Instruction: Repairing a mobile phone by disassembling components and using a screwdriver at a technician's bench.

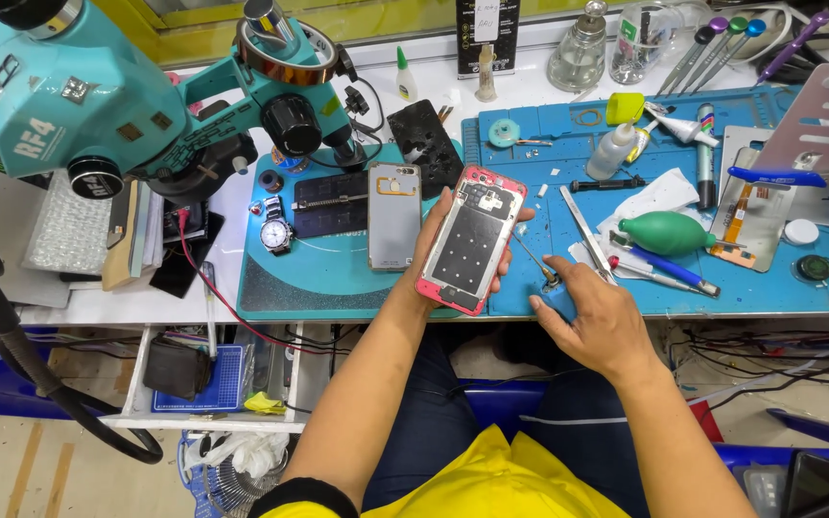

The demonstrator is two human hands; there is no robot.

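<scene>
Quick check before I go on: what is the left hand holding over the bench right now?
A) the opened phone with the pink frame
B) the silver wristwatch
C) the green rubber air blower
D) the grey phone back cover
A: the left hand grips the opened pink-framed phone, inner side up, while the watch, green rubber air blower and grey phone back cover lie untouched on the mat.
</scene>
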